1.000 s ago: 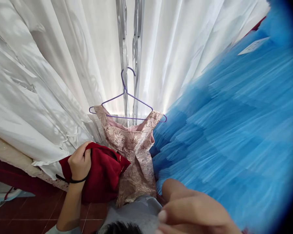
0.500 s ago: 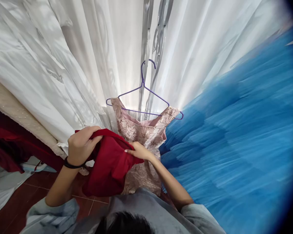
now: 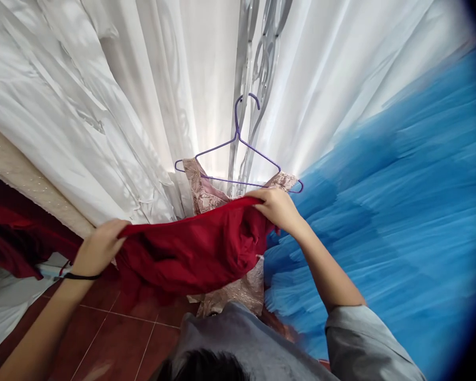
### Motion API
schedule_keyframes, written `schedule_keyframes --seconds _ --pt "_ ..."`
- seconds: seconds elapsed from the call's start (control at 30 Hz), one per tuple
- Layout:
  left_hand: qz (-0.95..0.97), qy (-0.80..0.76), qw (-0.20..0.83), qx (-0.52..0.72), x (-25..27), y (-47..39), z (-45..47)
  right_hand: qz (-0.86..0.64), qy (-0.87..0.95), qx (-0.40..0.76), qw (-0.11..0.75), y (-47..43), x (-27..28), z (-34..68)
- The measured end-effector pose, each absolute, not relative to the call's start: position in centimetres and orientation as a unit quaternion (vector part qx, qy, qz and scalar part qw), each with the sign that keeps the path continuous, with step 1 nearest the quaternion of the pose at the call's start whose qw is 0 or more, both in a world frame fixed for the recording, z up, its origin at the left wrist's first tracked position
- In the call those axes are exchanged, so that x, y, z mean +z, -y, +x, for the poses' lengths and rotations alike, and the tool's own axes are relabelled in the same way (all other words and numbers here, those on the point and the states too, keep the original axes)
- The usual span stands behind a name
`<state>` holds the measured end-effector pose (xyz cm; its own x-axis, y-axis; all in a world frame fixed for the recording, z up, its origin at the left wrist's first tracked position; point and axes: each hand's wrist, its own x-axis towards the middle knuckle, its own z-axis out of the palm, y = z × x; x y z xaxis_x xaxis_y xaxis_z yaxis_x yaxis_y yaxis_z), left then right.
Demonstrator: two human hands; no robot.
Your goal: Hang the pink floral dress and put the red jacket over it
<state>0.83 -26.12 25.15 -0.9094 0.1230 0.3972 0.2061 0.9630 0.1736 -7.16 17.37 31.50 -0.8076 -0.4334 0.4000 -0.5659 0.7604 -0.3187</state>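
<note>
A dark red cloth garment (image 3: 190,246) is stretched sideways between my hands; its exact kind does not show. My left hand (image 3: 99,246) pinches its left end, with a black band around the wrist. At the upper right edge, my right hand (image 3: 275,206) grips the cloth between thumb and fingers. Behind the red garment, a pink patterned dress (image 3: 194,185) hangs from a purple hanger (image 3: 238,138). The red cloth hides most of the dress's bodice, while part of its skirt shows below.
White curtains (image 3: 210,69) cover the back, with a silver scrolled metal bar (image 3: 244,58) between them holding the hanger. Blue tulle (image 3: 381,222) fills the right side. Left are a beige beaded fabric (image 3: 31,177) and dark red fabric (image 3: 11,227). Red tiles (image 3: 119,338) form the floor.
My hands have moved apart, the left leftward and down, the right rightward and up. The red garment, bunched before, is now spread wide across the pink dress.
</note>
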Motion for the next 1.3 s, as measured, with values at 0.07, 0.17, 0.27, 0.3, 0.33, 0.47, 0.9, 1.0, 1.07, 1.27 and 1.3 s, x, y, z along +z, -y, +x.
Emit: schedule_keyframes --seconds 0.07,0.17,0.27,0.3,0.33,0.47,0.9,1.0,1.07,1.27,1.3 --pt "-0.048 0.934 0.334 -0.115 25.8 26.7 0.6 0.217 0.926 0.206 0.232 -17.0 31.2 -7.4" --pt "-0.013 0.928 0.334 -0.166 26.6 27.2 0.9 0.189 0.935 0.200 0.223 -17.0 30.5 -7.9" --pt "-0.002 0.950 0.090 -0.298 26.2 27.5 1.4 0.247 0.942 0.207 0.096 -17.3 29.7 -8.3" --pt "0.010 0.937 0.035 -0.348 25.9 27.7 1.6 0.249 0.940 0.218 0.088 -17.1 29.3 -8.4" --pt "0.022 0.918 0.007 -0.396 25.7 28.0 1.7 0.242 0.938 0.227 0.099 -16.8 29.0 -8.4" --pt "0.090 0.848 0.004 -0.522 25.5 29.3 2.2 0.303 0.937 0.168 0.036 -14.8 28.1 -8.2" --pt "0.092 0.804 -0.033 -0.586 28.4 26.8 -3.0 0.004 0.917 0.178 0.356 -21.1 29.6 -15.2" --pt "0.072 0.842 0.007 -0.535 29.1 27.0 -5.5 0.029 0.917 0.214 0.335 -22.2 29.1 -16.3" --pt "0.054 0.867 0.025 -0.494 29.9 27.1 -7.0 0.080 0.913 0.261 0.304 -22.7 29.2 -17.1" --pt "0.020 0.934 0.116 -0.339 33.7 26.1 -10.9 0.156 0.897 0.338 0.237 -22.7 29.5 -17.9" --pt "0.009 0.941 0.131 -0.312 34.5 25.6 -11.5 0.153 0.898 0.338 0.237 -22.5 29.4 -17.8"
